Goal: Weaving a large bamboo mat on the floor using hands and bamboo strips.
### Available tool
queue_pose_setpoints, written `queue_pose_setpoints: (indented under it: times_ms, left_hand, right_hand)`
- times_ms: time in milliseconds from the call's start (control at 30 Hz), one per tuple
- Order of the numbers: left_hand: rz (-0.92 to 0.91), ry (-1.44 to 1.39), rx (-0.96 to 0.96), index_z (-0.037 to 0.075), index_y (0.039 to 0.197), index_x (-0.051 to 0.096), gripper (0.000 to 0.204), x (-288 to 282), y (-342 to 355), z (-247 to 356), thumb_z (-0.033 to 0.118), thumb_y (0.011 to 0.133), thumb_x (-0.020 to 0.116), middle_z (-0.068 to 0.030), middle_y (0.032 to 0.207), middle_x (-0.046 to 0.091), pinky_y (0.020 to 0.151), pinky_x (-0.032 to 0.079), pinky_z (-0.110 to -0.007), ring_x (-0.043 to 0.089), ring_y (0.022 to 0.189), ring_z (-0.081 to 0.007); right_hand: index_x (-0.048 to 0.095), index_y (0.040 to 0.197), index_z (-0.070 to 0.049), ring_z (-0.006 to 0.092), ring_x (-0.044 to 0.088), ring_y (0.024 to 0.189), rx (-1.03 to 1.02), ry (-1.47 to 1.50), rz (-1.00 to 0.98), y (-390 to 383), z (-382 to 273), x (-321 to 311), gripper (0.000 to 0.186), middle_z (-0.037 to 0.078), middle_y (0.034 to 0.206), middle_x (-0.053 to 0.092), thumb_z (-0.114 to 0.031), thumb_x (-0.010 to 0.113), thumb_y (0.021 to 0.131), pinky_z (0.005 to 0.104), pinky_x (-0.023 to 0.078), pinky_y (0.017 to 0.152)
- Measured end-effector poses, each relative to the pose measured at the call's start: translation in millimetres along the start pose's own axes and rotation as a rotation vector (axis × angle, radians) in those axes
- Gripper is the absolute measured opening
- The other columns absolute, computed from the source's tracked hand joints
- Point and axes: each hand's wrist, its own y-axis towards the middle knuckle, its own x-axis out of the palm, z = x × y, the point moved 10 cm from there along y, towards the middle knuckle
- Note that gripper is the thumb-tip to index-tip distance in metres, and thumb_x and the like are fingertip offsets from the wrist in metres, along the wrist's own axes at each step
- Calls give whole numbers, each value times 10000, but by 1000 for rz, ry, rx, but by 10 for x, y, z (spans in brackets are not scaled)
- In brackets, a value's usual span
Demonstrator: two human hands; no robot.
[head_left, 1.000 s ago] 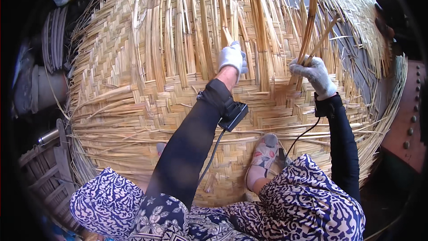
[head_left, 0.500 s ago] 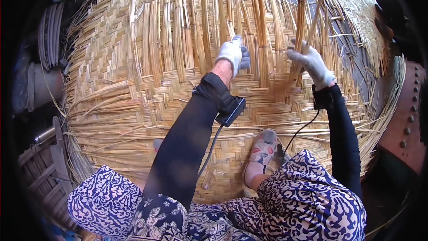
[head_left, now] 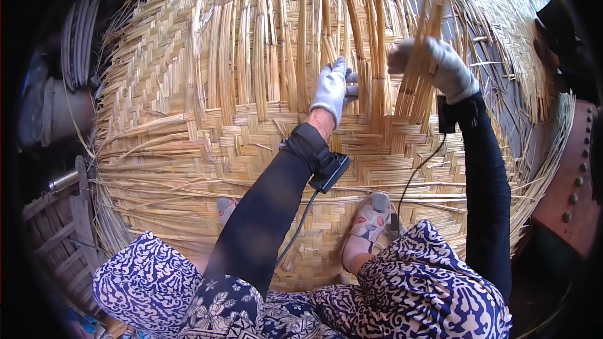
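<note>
A large mat (head_left: 163, 88) of pale, flat split strips, probably bamboo or reed, lies beneath me, partly woven. My left hand (head_left: 330, 94), in a whitish glove, rests low among the loose lengthwise strips. Its fingers are stretched out and apart, beside a darker strip (head_left: 325, 6) whose lower end is hidden by the hand. To the right, my right hand (head_left: 449, 69), gloved too, is closed around a few raised strips (head_left: 414, 91) standing up from the weave. Its fingertips are slightly blurred.
My shoe (head_left: 370, 213) stands on the near part of the mat. Another woven piece (head_left: 502, 0) lies at the far right. A reddish-brown studded board (head_left: 568, 169) is at the right edge. At left are a slatted wooden piece (head_left: 63, 232) and a pale container (head_left: 66, 113).
My right hand has closed around the upright strips and shifted slightly. The left hand has moved a little nearer and to the right, its fingers spreading. The view has shifted slightly.
</note>
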Motion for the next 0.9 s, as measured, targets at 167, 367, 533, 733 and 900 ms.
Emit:
queue_pose_setpoints:
  times_ms: [167,367,533,733,900]
  left_hand:
    - [80,-47,117,65,819,525,234,-10,-104,52,269,886,432,-38,673,571,460,453,-262,538,492,-135]
    - [-353,315,58,22,971,559,182,381,-101,126,65,855,426,-63,749,609,572,507,-300,608,645,-164]
    - [-496,1649,706,14,822,593,198,543,2,285,168,817,467,-111,755,610,641,477,-313,589,681,-245]
    - [-468,1407,425,-25,920,526,234,270,97,122,82,714,498,-136,863,585,692,434,-325,557,780,-250]
    - [-337,1314,393,8,864,502,204,270,93,98,86,685,559,-194,780,560,662,436,-384,548,782,-343]
  right_hand:
    - [330,1249,11,289,302,1213,229,-194,100,272,288,-40,806,181,1320,276,-598,475,742,470,381,898]
    - [400,1217,-19,235,330,1194,-145,-208,165,4,-139,-51,718,145,1293,346,-566,485,760,448,341,928]
    - [565,1051,-19,185,587,772,-324,-226,1084,-937,8,-900,266,113,929,601,-126,555,807,284,510,713]
    - [564,1049,-29,66,566,553,636,-374,760,-1145,526,-711,277,71,749,621,-164,573,807,188,455,432]
    - [597,969,-177,176,488,956,-163,-1949,313,-671,-69,-284,275,-4,867,611,-200,626,697,333,384,752]
